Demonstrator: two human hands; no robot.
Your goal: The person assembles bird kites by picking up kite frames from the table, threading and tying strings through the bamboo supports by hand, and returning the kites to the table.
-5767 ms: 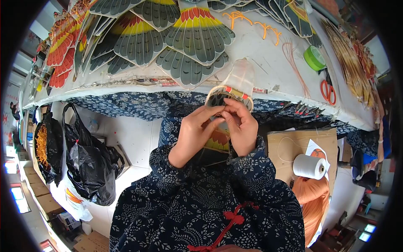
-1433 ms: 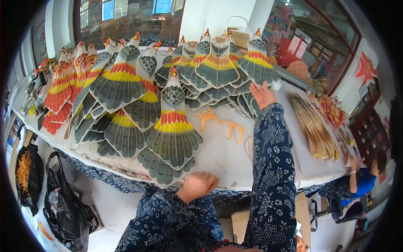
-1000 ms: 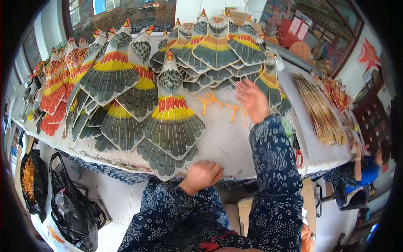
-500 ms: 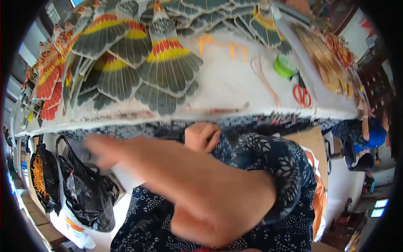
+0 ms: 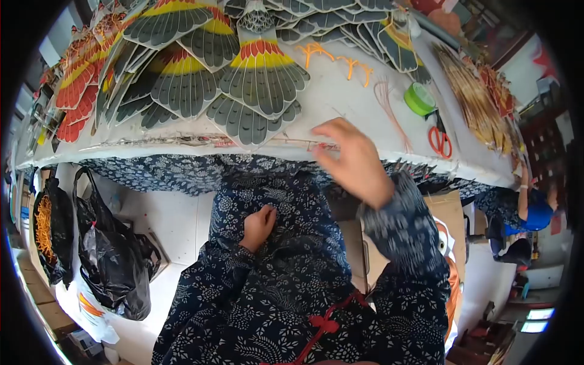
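My right hand is over the front edge of the white table, thumb and forefinger apart with nothing visible between them. My left hand rests on my patterned blue lap, its fingers curled in; what they hold, if anything, is hidden. Nearest the right hand on the table is a fan-shaped painted bird tail in grey, yellow and red. Beyond it lie orange bird-foot shapes. Thin pinkish strands, a green tape roll and red-handled scissors lie to the right.
More painted bird pieces overlap across the back and left of the table. Long brown pieces are stacked at the right. Black plastic bags hang or stand low on the left. Another person in blue is at the far right.
My right arm, stretched across my body to the left before, has swung back right and over the table edge. My left hand now shows lower, on my lap. The view has shifted slightly.
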